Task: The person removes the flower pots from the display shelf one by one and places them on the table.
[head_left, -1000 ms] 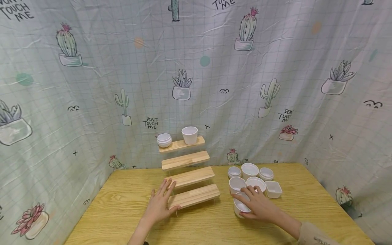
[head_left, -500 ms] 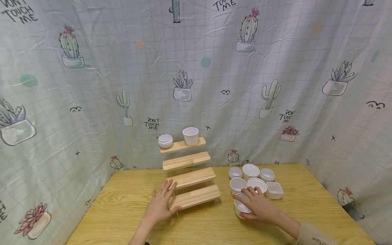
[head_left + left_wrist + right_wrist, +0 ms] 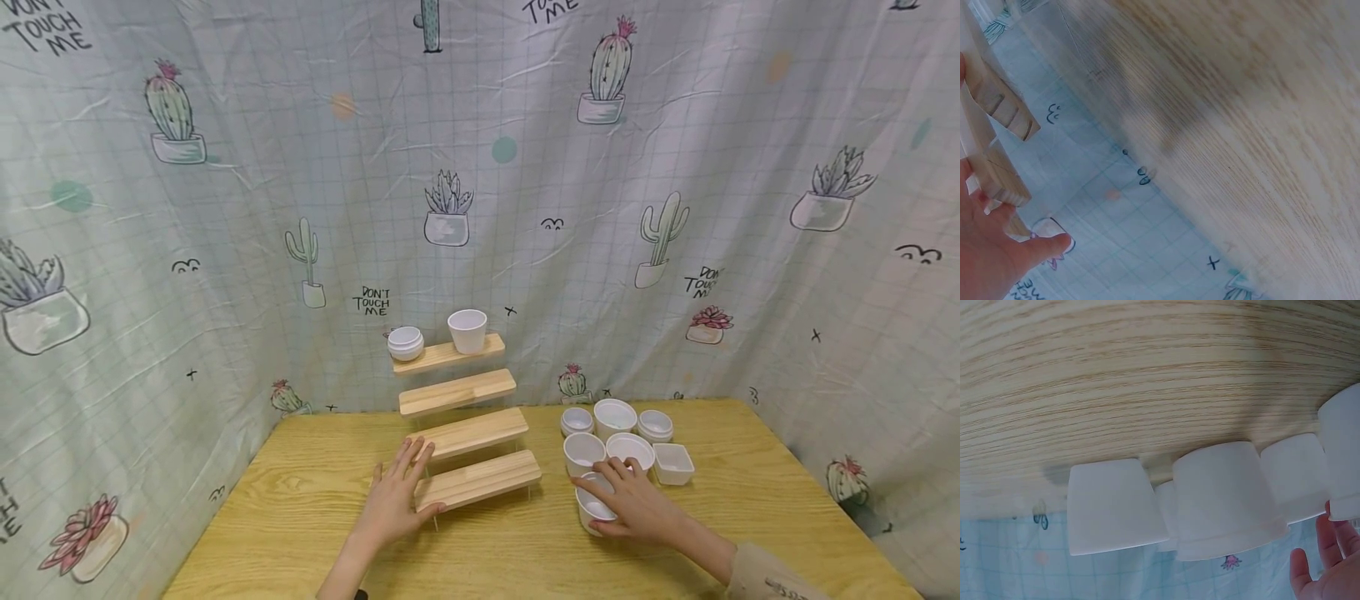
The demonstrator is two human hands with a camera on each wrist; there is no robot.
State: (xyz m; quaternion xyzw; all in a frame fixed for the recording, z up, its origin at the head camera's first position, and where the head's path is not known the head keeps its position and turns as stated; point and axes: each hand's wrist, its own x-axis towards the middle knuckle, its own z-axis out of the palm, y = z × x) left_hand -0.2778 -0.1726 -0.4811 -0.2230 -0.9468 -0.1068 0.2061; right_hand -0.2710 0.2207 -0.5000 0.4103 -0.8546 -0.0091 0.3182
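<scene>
In the head view, my left hand [image 3: 393, 496] lies at the left end of a stepped wooden stand [image 3: 480, 479], fingers spread. Its fingertips touch the end of the second-lowest shelf, and the thumb is at the lowest one. The left wrist view shows the shelf ends [image 3: 1004, 181] beside this hand. Over the nearest white pot [image 3: 591, 510], my right hand [image 3: 637, 504] grips the rim, with the thumb on the near side. That pot stands on the table and is partly hidden by the hand. The right wrist view shows fingers [image 3: 1329, 540] at its rim.
Several white pots stand grouped behind the held one, including a square pot [image 3: 673, 464] and a large round pot [image 3: 615, 419]. On the top shelf sit a low round pot [image 3: 406, 344] and a tapered pot [image 3: 468, 332]. A cactus-print curtain [image 3: 495, 275] backs the wooden table [image 3: 315, 467].
</scene>
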